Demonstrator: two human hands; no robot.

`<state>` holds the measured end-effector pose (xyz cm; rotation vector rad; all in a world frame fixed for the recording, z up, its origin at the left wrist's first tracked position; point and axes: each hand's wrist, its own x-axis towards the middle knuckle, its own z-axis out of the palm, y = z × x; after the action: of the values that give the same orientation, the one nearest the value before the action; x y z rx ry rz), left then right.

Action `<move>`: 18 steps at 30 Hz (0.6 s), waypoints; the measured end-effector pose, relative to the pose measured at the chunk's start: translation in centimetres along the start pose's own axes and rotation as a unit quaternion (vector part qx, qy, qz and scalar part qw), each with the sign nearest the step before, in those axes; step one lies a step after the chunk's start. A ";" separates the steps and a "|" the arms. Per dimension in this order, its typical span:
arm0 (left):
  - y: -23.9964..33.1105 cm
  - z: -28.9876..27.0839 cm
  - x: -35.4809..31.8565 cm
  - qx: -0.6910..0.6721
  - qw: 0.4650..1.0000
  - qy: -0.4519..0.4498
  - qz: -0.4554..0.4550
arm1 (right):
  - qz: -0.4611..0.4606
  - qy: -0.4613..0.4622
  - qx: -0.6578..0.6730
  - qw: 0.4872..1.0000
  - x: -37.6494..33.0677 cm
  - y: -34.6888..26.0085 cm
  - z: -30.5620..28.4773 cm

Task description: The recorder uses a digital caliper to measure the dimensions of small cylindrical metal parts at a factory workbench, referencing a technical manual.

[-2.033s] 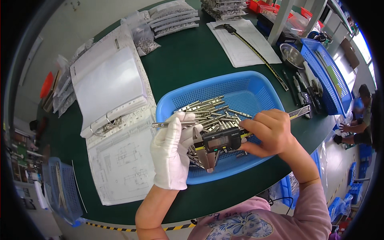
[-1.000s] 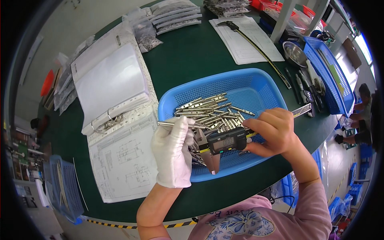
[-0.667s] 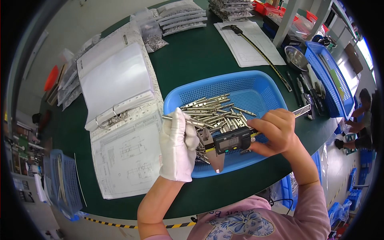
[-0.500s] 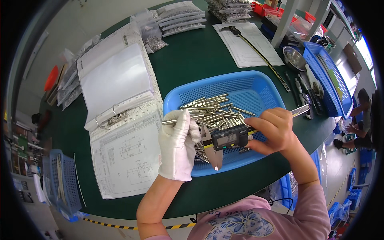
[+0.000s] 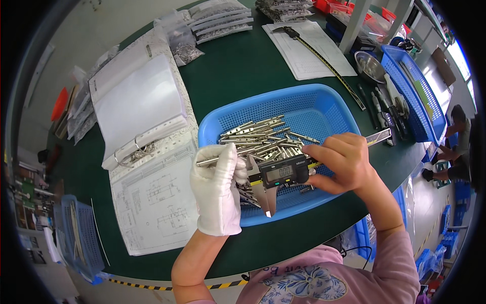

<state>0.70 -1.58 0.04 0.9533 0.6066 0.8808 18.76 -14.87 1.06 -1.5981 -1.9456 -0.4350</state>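
Note:
My left hand (image 5: 216, 195), in a white glove, is closed around a slim metal pin (image 5: 206, 162) whose end sticks out to the left. In my bare right hand (image 5: 345, 163) is a digital caliper (image 5: 287, 173), gripped by its slide with thumb and fingers. Its jaws are together with nothing between them, pointing down just right of the glove. Both hands are over the near side of a blue perforated basket (image 5: 331, 93). Inside lies a loose heap of similar metal pins (image 5: 255, 131), some with holes; the glove and caliper hide part of it.
Left of the basket lies an open ring binder (image 5: 139, 99) with a drawing sheet (image 5: 158, 202). A second caliper (image 5: 321, 58) rests on papers behind. Bagged parts (image 5: 220, 21) are stacked at the back. A metal bowl (image 5: 370, 67) and another blue basket (image 5: 412, 96) stand at right.
My left hand, with the pin, has come slightly left and nearer to me. The pin's end now tilts lower. The caliper has shifted a little left; the whole view has moved slightly.

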 end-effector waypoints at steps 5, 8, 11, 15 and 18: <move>-0.1 0.2 -0.1 -0.004 1.000 0.000 0.004 | 0.004 -0.002 0.005 1.000 -0.2 0.1 -0.1; -0.2 0.1 0.0 -0.009 1.000 -0.005 0.006 | 0.005 -0.008 0.008 1.000 -0.2 0.2 -0.1; -0.1 0.1 -0.1 -0.010 1.000 -0.007 0.007 | 0.005 -0.016 0.010 1.000 -0.1 0.1 -0.1; -0.2 0.0 -0.1 -0.009 1.000 -0.010 0.011 | 0.001 -0.028 0.026 0.999 -0.2 0.0 0.0; -0.1 0.1 0.0 0.003 1.000 -0.005 0.009 | 0.001 -0.042 0.029 0.999 -0.2 0.0 -0.1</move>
<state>0.81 -1.66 0.03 0.9703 0.5936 0.8900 18.77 -15.10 1.02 -1.6057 -1.9999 -0.3127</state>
